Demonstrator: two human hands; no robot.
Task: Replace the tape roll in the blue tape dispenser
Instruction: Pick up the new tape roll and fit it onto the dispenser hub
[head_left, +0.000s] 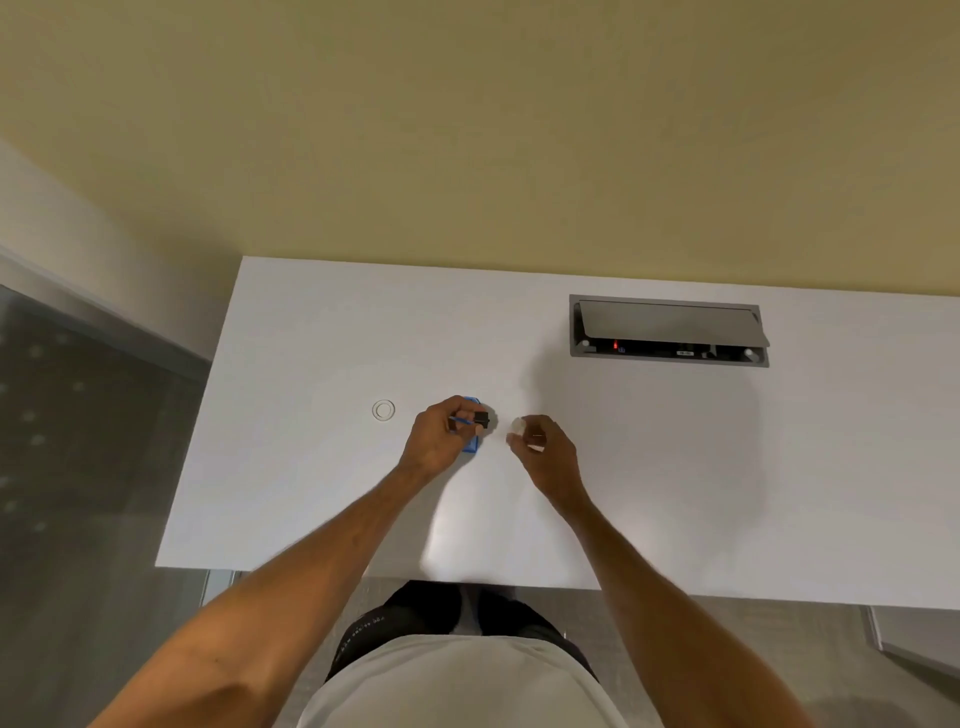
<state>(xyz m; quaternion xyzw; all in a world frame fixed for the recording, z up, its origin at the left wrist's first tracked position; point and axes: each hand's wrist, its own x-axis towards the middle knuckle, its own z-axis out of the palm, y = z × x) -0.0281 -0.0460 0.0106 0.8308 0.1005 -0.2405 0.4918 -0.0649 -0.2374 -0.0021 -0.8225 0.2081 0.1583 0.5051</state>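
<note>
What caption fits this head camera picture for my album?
Left hand grips the blue tape dispenser while the right hand pinches something small and white.

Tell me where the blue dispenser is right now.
In the head view the blue dispenser sits mid-table under the left hand, between the white ring and the right hand.

An office: a plain white desk (322, 493) with a built-in power and cable box (667, 331), grey carpet (62, 441) underfoot.
</note>
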